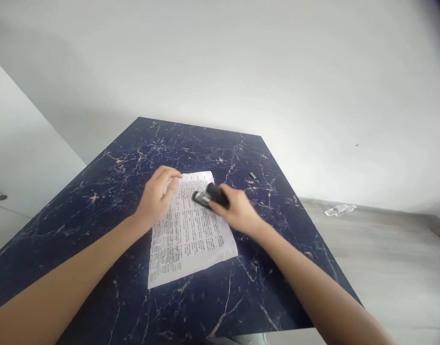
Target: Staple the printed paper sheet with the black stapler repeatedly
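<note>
A printed sheet of paper [202,230] lies on the dark blue marbled table, its text in dense columns. My left hand [158,194] rests on the upper left edge of the paper, thumb apart from the fingers and nothing gripped. In my right hand [237,206] is a black and silver stapler [207,195], with my fingers wrapped round its black end. Its silver end points left over the upper right part of the sheet. Motion blurs the stapler a little, and I cannot tell whether it touches the paper.
A small dark strip [252,175] lies on the table [184,143] beyond my right hand. White walls [220,62] stand behind the table and to the left. On the grey floor at the right is a clear plastic bottle [340,210]. A dark cable end [2,197] shows at far left.
</note>
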`<state>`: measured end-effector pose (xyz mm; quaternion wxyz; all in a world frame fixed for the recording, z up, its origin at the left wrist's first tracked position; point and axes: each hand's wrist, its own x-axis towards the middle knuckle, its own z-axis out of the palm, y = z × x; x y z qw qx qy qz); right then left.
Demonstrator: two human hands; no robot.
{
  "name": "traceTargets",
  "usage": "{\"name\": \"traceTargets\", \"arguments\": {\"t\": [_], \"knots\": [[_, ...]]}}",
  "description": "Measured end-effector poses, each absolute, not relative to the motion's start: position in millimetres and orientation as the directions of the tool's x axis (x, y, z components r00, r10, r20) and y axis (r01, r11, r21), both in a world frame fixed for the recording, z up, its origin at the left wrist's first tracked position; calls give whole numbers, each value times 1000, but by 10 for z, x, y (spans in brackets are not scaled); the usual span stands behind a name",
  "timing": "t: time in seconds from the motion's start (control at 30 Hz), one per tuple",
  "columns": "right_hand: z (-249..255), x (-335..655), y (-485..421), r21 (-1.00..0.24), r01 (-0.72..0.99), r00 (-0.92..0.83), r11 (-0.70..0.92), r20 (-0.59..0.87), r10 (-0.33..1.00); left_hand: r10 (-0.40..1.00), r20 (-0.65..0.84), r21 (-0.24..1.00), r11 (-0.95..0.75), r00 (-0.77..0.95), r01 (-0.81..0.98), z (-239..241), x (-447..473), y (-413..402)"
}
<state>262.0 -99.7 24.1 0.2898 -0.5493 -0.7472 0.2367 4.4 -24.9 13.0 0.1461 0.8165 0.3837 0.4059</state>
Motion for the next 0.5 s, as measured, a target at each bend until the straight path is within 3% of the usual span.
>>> {"name": "traceTargets", "arguments": {"t": [0.1,0.23,0.37,0.5], "knots": [[237,2232,-1084,-592,708,-389,384,126,912,741,645,543,-616,187,570,180,-17,-170],[236,2282,-1220,-477,794,-385,377,85,919,753,628,551,-609,196,571,133,-46,-101],[204,2774,-1607,-528,816,-249,235,46,967,765,601,575,-614,229,540,61,-38,-81],[182,3192,-2037,-556,829,32,-58,-57,998,779,571,589,-609,260,531,30,-24,-87]]}}
